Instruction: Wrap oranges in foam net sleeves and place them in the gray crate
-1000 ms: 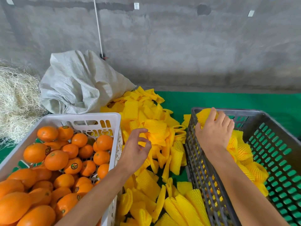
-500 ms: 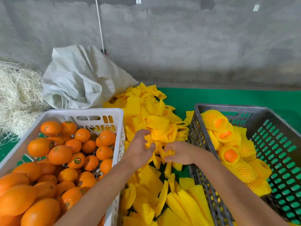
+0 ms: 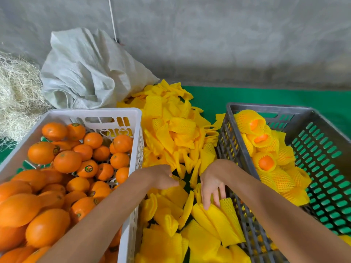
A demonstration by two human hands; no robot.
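In front of me the pile of foam net sleeves point(image 3: 171, 133) runs down the middle, between two crates. The white crate point(image 3: 136, 141) sits to its left with loose oranges point(image 3: 67, 161) in it; the gray crate point(image 3: 237, 149) sits to its right, with wrapped oranges point(image 3: 266, 162) along its left side. Behind the white crate lies a sack point(image 3: 91, 73), with straw point(image 3: 17, 92) to the sack's left. Both my hands, left hand point(image 3: 161, 177) and right hand point(image 3: 212, 181), are over the near sleeves.

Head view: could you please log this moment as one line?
phase: picking sleeve | left hand: in foam sleeves | right hand: fingers on sleeve | gray crate: wrapped oranges inside
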